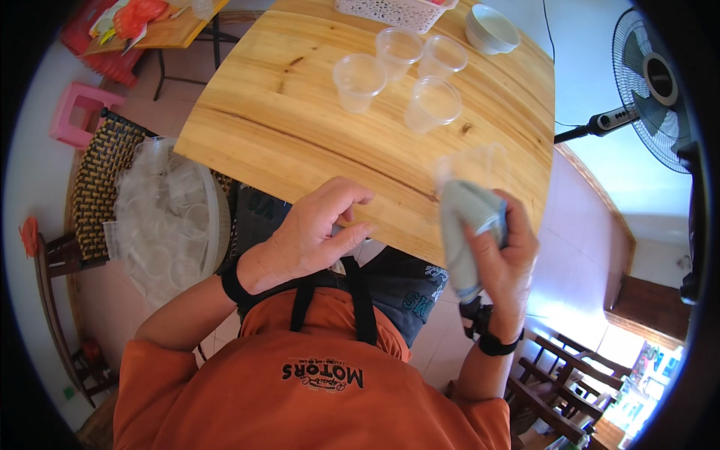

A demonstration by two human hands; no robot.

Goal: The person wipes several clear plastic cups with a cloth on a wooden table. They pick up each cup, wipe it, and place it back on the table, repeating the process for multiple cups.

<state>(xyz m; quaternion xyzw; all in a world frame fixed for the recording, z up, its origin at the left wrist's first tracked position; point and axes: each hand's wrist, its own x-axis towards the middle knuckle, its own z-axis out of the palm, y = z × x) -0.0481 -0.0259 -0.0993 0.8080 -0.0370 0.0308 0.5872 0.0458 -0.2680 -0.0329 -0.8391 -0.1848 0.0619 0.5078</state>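
Observation:
My right hand [504,251] grips a pale grey-green cloth [466,225] over the table's right front part. Just beyond the cloth is a blurred clear plastic cup [484,163]; I cannot tell whether the hand holds it too. My left hand [322,225] hovers at the table's front edge, its thumb and index finger apart and nothing visible between them. Farther back on the wooden table [255,97], a group of clear plastic cups stands upright: a left one [358,84], a back one [398,51], a right one [442,58] and a nearer one [433,105].
White bowls [491,30] are stacked beside a white openwork basket [394,12] at the far side. On my left, a woven chair [101,180] bears a white round basket [219,217] with clear cups and plastic. A standing fan [652,82] is at right, a pink stool [79,112] at left.

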